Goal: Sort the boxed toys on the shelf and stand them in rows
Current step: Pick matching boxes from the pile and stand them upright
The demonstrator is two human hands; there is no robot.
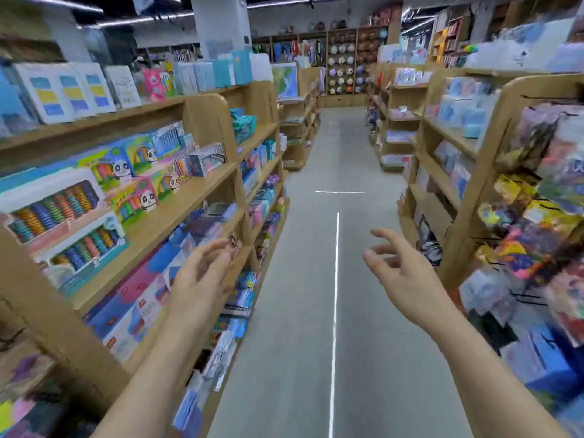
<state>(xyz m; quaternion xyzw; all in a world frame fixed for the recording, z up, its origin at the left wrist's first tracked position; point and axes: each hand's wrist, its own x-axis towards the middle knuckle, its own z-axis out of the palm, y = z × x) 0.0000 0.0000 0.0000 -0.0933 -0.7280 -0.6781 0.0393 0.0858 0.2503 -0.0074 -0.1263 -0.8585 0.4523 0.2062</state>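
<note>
I stand in a shop aisle with both arms stretched forward. My left hand (202, 279) is empty, fingers apart, in front of the lower tiers of the wooden shelf unit (202, 184) on the left. My right hand (401, 273) hangs over the aisle floor, empty too, with its fingers spread. On the left unit's middle tier stand boxed toys: panda-printed boxes (139, 197), white boxes of coloured rings (53, 203) and a small grey box (208, 158) at the tier's far end. Pink and blue boxes (139, 295) lean on the tier below. The picture is blurred.
The grey aisle floor (303, 279) runs ahead with a white line (335, 295) down it. A second wooden shelf unit (467, 197) lines the right side, with hanging bags of colourful items (537, 235). More shelves stand at the far end.
</note>
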